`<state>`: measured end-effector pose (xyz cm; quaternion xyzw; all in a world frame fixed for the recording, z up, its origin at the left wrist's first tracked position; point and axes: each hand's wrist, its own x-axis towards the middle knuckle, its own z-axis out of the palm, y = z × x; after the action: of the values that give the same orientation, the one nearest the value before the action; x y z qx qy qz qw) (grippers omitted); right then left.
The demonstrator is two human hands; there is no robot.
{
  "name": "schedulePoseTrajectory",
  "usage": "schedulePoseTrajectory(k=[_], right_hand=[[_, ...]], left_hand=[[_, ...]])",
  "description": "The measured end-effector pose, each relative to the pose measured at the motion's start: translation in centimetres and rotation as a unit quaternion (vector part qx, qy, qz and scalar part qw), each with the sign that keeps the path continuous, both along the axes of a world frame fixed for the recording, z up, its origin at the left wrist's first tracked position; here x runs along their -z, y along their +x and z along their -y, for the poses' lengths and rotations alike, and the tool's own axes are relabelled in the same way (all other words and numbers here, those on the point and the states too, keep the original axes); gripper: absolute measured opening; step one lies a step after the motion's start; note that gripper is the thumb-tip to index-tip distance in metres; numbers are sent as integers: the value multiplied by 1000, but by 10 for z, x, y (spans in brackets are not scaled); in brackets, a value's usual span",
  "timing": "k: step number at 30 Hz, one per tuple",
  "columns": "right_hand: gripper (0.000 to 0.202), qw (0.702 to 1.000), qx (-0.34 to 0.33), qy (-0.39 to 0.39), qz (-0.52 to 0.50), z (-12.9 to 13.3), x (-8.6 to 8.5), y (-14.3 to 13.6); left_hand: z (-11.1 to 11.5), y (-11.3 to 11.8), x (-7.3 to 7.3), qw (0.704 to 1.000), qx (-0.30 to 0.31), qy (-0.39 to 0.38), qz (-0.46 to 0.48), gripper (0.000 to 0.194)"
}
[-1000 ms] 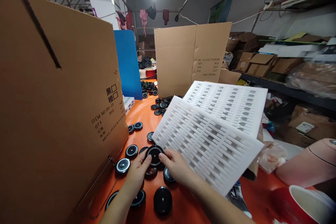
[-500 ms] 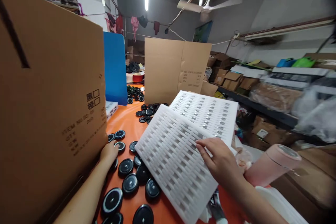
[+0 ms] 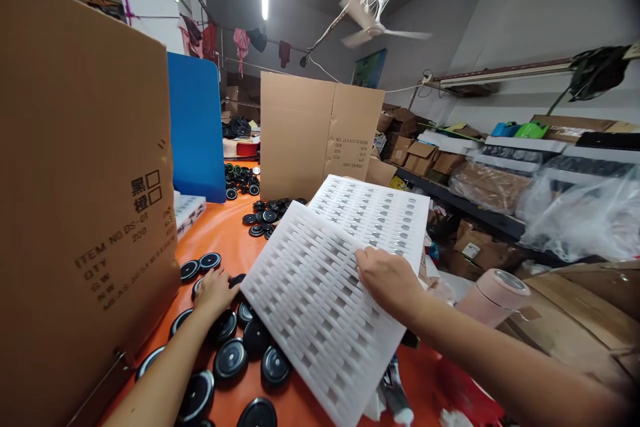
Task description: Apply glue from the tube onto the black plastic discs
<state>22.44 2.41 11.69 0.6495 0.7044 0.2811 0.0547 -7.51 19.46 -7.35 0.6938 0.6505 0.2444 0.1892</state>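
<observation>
My left hand (image 3: 215, 292) is over the loose black discs, its fingers apart. Its fingertips are near a black disc (image 3: 237, 279) at the edge of the foam, and I see no disc lifted. My right hand (image 3: 387, 280) rests on a white slotted foam tray (image 3: 320, 307) with its fingers curled together; anything between them is hidden. The tray lies tilted, overlapping a second white foam tray (image 3: 345, 197) behind it, which has shiny pieces in its slots. More black discs, one of them a large disc (image 3: 231, 360), lie left of the front tray.
A tall cardboard box (image 3: 85, 200) stands close on the left. Behind are a blue panel (image 3: 197, 127) and another carton (image 3: 297, 133). A pink flask (image 3: 493, 297) is at the right, beyond the right forearm. The table (image 3: 223, 220) is orange.
My left hand has moved from beside the box out over the discs, towards the tray. My right hand's fingers have curled in more on the tray. The view has shifted to the right.
</observation>
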Motion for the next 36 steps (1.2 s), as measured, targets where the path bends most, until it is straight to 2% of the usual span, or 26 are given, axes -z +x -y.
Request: schedulePoseTrajectory(k=[3, 5, 7, 9, 12, 14, 15, 16, 18, 20, 22, 24, 27, 29, 30, 32, 34, 36], right_hand=[[18, 999, -24, -30, 9, -3, -2, 4], [15, 998, -56, -7, -23, 1, -5, 8], [16, 990, -72, 40, -118, 9, -6, 9], [20, 955, -73, 57, -280, 18, 1, 0], [22, 850, -67, -18, -522, 28, 30, -28], [21, 793, -48, -77, -602, 30, 56, -51], [21, 781, -36, -90, -617, 31, 68, -61], [20, 777, -26, -96, -621, 31, 78, -69], [20, 781, -16, -94, -617, 31, 91, -79], [21, 778, -17, -95, -621, 31, 96, -80], [17, 757, -23, -102, -645, 31, 97, -77], [16, 721, -42, -117, -682, 31, 97, -74], [18, 643, -82, -208, -732, 34, 101, -74], [20, 619, -93, -241, -742, 35, 108, -78], [21, 622, -93, -231, -742, 35, 112, -81], [22, 651, -86, -182, -732, 33, 122, -88], [24, 672, -82, -166, -717, 31, 131, -94], [24, 675, -83, -182, -710, 29, 134, -97]], left_hand=[[10, -11, -14, 997, -33, -20, 74, 38], [21, -15, -25, 988, -57, -31, 140, 44], [38, -11, -34, 972, -61, -49, 220, 46], [62, 5, -39, 949, -37, -85, 303, 43], [111, 42, -43, 906, 27, -155, 394, 42], [143, 63, -46, 877, 54, -183, 441, 45], [157, 71, -48, 828, 67, -218, 512, 48], [167, 76, -50, 796, 72, -237, 552, 51], [182, 79, -54, 763, 83, -244, 593, 54], [188, 76, -56, 773, 99, -226, 585, 53], [189, 71, -57, 782, 114, -220, 572, 54], [189, 67, -57, 779, 107, -231, 573, 57], [189, 64, -58, 773, 86, -231, 584, 59], [190, 62, -59, 782, 92, -222, 575, 56], [191, 61, -58, 790, 99, -219, 564, 54], [189, 57, -55, 813, 114, -208, 531, 51], [181, 50, -47, 865, 117, -166, 459, 47], [164, 37, -39, 925, 90, -94, 358, 43]])
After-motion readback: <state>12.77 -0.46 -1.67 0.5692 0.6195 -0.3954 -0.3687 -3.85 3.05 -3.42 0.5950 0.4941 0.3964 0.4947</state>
